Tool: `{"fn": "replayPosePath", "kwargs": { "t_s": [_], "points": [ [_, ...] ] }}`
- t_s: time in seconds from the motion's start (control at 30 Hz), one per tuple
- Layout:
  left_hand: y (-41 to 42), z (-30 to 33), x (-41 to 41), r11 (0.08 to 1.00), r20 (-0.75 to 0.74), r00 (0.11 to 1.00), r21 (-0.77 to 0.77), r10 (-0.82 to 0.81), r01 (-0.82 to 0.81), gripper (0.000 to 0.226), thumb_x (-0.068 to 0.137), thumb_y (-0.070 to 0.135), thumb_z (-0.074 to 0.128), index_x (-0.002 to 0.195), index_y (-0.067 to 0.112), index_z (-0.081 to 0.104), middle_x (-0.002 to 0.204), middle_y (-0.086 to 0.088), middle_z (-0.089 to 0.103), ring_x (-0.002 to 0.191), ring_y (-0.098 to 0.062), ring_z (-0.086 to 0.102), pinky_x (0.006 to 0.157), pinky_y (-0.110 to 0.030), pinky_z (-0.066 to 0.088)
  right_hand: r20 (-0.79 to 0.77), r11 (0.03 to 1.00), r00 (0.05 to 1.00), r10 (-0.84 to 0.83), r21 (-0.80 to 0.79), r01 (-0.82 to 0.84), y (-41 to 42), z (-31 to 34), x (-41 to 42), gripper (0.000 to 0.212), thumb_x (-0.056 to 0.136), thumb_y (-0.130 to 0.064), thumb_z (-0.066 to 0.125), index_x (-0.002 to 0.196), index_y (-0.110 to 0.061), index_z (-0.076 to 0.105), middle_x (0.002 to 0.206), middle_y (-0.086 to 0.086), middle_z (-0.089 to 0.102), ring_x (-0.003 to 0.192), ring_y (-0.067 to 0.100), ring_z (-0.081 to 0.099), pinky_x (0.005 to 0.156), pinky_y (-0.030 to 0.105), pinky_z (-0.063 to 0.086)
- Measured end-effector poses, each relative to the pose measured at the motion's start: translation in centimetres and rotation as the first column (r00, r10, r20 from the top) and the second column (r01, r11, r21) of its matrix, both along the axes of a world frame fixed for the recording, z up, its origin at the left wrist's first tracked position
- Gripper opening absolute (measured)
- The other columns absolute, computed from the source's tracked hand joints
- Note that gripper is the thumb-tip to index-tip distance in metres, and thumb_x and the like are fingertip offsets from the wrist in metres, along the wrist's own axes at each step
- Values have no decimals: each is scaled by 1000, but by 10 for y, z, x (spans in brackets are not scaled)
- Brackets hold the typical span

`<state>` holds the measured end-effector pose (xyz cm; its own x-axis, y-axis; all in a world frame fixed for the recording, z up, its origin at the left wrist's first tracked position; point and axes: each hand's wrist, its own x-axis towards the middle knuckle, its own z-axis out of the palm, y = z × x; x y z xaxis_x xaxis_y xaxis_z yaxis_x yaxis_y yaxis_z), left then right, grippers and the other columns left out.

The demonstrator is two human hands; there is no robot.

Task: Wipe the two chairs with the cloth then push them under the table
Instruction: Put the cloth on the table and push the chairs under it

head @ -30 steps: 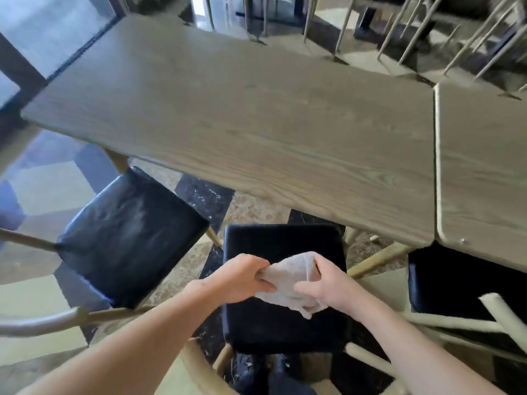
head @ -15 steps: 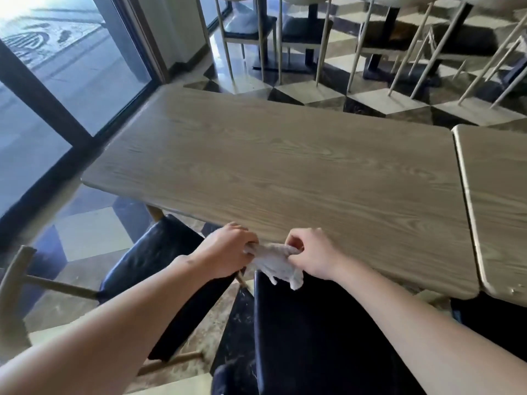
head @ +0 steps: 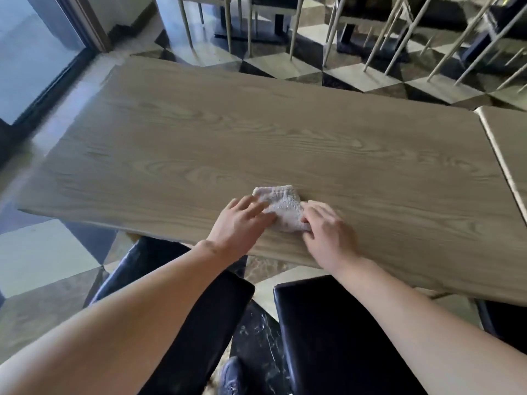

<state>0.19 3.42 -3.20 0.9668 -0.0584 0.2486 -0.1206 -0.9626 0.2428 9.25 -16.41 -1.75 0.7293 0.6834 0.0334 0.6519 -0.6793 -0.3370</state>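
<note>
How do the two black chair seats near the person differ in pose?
The left seat is turned at an angle to the table; the right seat faces it squarely. The left seat's far corner reaches under the table edge; the right seat stops short of it. Both are black and glossy.

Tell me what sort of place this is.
Probably a restaurant or café dining room: two wooden tables set end to end, more chairs around tables behind, and a glossy checkered floor.

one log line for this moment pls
cloth on table | left hand, right hand on cloth | chairs not pushed in
</note>
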Motion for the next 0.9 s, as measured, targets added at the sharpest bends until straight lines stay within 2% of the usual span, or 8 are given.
{"fn": "replayPosePath", "kwargs": {
  "t_s": [0.1,0.23,0.37,0.47,0.53,0.6,0.73,0.9],
  "points": [
    [-1,-38,-12,999,-37,999,-36,-31,30,46,66,-2,90,110,10,81,123,-9,75,114,-38,71,76,-44,62,-49,993,998,44,-112,-49,-4,-38,-25,38,80,5,67,117,-4,66,147,7,55,143,20,43,121,37,31],
    [-2,-56,-20,997,-64,998,-74,-24,19,51,73,-1,86,122,5,75,133,-12,70,125,-40,64,86,-48,62,63,998,998,-4,-60,8,-1,-48,-39,38,74,9,73,111,-1,70,133,15,66,131,28,57,112,44,39],
    [0,-64,-32,998,-9,999,-41,-44,44,52,81,2,81,132,1,69,141,-16,63,132,-41,57,103,-54,53,29,986,1000,10,-164,-5,-6,-46,-53,27,89,4,57,113,-6,63,152,11,49,147,23,36,121,44,30],
    [-9,-68,-45,990,-234,972,130,-19,51,83,95,27,63,164,7,21,171,-15,14,157,-37,12,126,-53,21,-29,964,999,-24,-267,16,-3,-44,-62,32,92,-1,46,119,-15,54,166,5,24,155,18,12,126,48,10],
    [-15,-67,-52,954,-449,891,291,66,76,100,98,38,50,159,16,-26,167,-10,-32,153,-33,-29,127,-54,-7,-68,928,996,-49,-373,20,8,-31,-62,41,91,-4,44,129,-19,52,169,4,13,156,20,3,125,54,2],
    [-24,-55,-55,946,-532,833,323,155,30,101,100,35,48,152,23,-38,161,-7,-43,147,-33,-39,124,-59,-12,-101,866,991,-86,-500,24,16,-14,-66,55,88,-9,50,142,-21,47,170,5,-3,156,24,-7,123,60,-3],
    [-50,-3,-98,954,-556,797,288,234,-79,89,101,36,45,159,33,-22,163,-7,-40,153,-37,-29,125,-61,-1,-189,878,964,-188,-472,78,3,26,-125,67,91,-24,55,154,-28,30,168,8,-13,155,30,-5,123,59,5],
    [-74,42,-210,953,-747,598,174,291,-247,63,103,34,44,162,26,23,173,-10,-1,158,-38,3,123,-51,22,-518,893,803,-294,-448,38,-44,49,-244,46,94,-30,50,140,-21,48,156,9,34,136,32,42,107,42,44]
  ]
}}
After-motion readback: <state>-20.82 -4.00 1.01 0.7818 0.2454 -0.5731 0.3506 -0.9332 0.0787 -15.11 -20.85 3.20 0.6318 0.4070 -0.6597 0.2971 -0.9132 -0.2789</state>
